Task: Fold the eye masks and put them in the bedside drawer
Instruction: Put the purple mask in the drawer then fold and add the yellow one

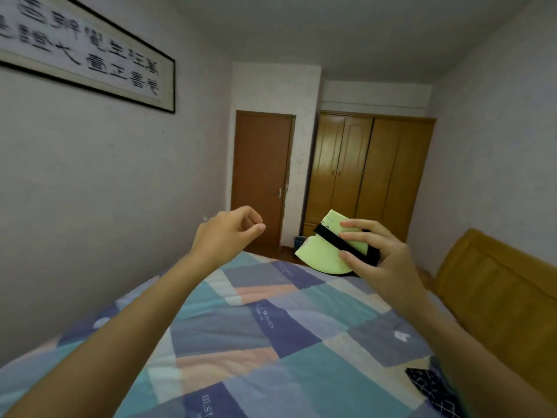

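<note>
Pale green eye mask [324, 254], folded w/ its black strap [340, 241] across the front, sits pinched in the right hand [379, 260]: thumb on the near face, fingers over the top edge, held up in the air above the bed. Left hand [224, 233] holds nothing, fingers curled loosely inward, thumb near forefinger, raised beside the mask but apart from it. Below both, a patchwork quilt [265, 336] in blue, teal & peach. Dark patterned cloth [428, 387] lies at the quilt's right edge, by the wooden headboard [494, 291]. Brown door [260, 176] & wardrobe [370, 170] at the far end. No drawer in view.
</note>
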`<state>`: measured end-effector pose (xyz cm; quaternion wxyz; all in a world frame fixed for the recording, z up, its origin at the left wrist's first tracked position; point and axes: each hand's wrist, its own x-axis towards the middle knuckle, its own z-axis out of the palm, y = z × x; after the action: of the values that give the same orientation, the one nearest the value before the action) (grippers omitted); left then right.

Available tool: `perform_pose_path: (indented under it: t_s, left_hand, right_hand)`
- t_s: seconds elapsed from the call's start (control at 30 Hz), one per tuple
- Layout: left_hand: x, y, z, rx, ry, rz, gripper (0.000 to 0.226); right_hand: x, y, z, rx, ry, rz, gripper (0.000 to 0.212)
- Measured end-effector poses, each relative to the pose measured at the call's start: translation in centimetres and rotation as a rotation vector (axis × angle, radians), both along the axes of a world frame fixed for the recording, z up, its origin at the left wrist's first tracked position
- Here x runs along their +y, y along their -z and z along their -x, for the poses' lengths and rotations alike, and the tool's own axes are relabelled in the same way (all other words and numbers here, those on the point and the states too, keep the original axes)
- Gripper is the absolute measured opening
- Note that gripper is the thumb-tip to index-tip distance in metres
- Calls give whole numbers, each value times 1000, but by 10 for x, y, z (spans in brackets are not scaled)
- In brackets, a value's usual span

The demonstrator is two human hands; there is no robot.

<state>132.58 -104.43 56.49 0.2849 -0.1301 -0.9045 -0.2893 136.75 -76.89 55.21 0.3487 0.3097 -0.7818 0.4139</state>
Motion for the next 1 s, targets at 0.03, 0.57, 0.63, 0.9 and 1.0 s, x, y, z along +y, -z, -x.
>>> perform_pose_path:
  t_s: [0.03, 0.57, 0.63, 0.9, 1.0]
  left_hand:
    - [-9, 1, -8, -11, -33, -11, 21]
    - [-254, 13, -223, -152, -648, 47, 24]
    - [-293, 10, -247, -154, -700, 53, 23]
    - [-460, -7, -336, -143, -878, 52, 21]
    - [-522, -12, -362, -142, -921, 49, 20]
  right_hand:
    - [-8, -1, 3, 9, -29, -8, 28]
    - [-296, 11, -40, 53, -655, -15, 25]
    - [-346, 9, -52, 47, -719, -15, 24]
    - [-557, 1, -107, 92, -908, 44, 22]
    - [-635, 2, -120, 79, -970, 73, 22]
